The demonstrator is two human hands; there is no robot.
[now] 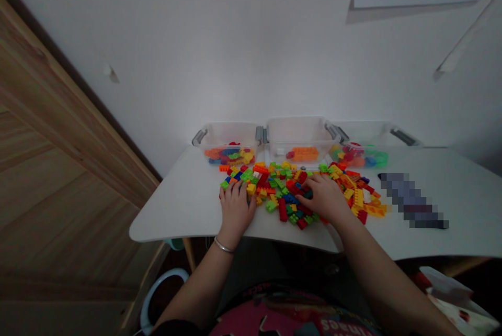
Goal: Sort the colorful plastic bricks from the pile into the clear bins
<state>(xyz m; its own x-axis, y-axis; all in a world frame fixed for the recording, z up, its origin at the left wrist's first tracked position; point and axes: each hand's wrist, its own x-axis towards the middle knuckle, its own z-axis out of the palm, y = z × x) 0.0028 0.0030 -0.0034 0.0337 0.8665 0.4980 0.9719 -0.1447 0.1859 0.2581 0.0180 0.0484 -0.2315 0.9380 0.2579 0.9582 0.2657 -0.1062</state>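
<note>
A heap of small plastic building bricks (pixel 286 189) in red, yellow, green, orange and blue lies spread on a white table (pixel 176 210). My left hand (pixel 236 209) rests palm down at the heap's left edge, fingers stretched onto the bricks, a thin bracelet on the wrist. My right hand (pixel 325 197) lies on the heap's middle right, fingers curled down among the bricks; what they hold, if anything, is hidden.
Three clear plastic bins stand along the back against the wall: the left bin (pixel 229 142) with mixed bricks, the middle bin (pixel 300 140) with orange ones, the right bin (pixel 364 142) with mixed ones. A dark blurred object (pixel 411 201) lies at right. A wooden panel (pixel 58 168) rises at left.
</note>
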